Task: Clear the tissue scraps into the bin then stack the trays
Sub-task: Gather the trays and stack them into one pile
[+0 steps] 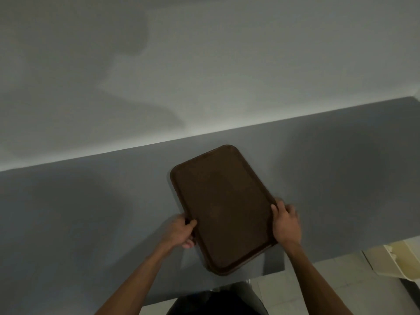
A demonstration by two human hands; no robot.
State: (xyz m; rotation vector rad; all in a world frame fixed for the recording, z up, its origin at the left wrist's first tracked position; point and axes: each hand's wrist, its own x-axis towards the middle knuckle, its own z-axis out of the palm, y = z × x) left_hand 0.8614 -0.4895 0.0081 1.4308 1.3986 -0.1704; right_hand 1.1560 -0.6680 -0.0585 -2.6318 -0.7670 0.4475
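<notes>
We have a dark brown tray in the middle of the frame, rectangular with rounded corners and a low raised rim, its bed bare and a little mottled. It sits angled, its far end tipped toward the upper left. Both hands are on it. The left hand grips the left long edge, thumb on top of the rim and fingers curled beneath. The right hand clasps the right long edge the same way, fingers wrapped over the side. Whether the tray rests on the surface or is just lifted, we cannot tell.

Beneath it runs a plain grey tabletop, crossing the frame on a slant, with a pale wall behind carrying soft shadows. Light floor tiles show at the lower right. There too, just off the tabletop's edge, stands a cream-coloured container; we cannot make out its contents.
</notes>
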